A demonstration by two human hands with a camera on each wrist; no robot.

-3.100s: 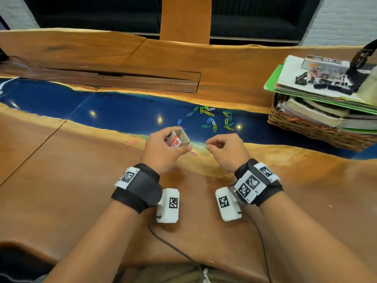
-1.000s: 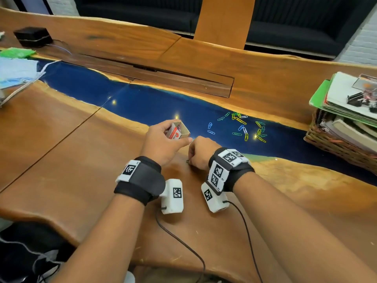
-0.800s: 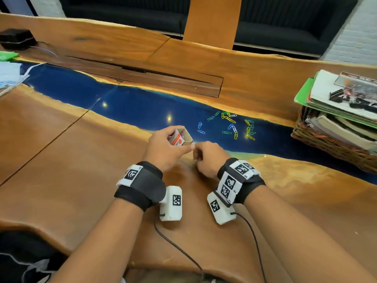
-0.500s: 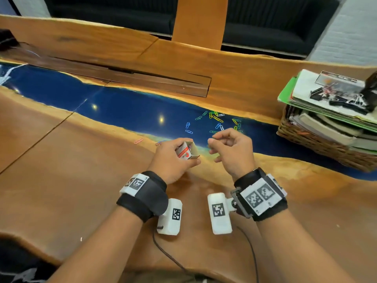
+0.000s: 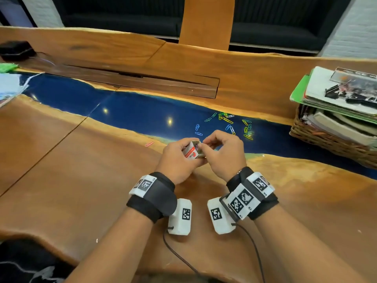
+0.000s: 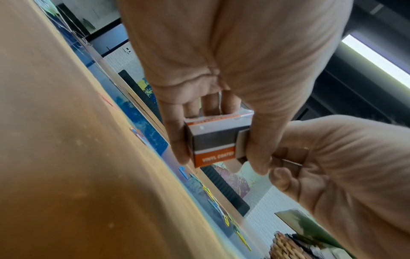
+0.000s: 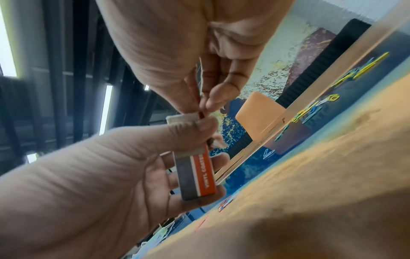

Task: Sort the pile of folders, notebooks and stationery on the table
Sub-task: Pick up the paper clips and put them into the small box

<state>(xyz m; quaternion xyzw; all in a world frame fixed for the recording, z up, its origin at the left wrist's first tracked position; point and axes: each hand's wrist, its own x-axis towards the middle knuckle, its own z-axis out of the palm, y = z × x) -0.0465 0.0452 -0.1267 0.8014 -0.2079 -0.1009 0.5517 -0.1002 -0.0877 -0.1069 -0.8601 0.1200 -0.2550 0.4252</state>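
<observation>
Small clip box [image 5: 191, 152] held above the worktop [image 5: 81, 180], open mouth tilted up toward the right. Left hand [image 5: 179, 160] wrapped round it. Right hand [image 5: 222, 154] pinches a red clip [image 7: 201, 114] at the mouth. Loose clips [image 5: 228, 124] lie just beyond, nearer the right hand.

The big brown wooden desk [image 5: 85, 180] had a shiny blue strip [image 5: 126, 111] running across its middle. A bunch of little colourful paper clips [image 5: 228, 123] lay spread on the blue part, and one pink paper clip [image 5: 149, 144] lay alone on the wood. A woven basket [image 5: 326, 144] full of books sat at the right edge.
</observation>
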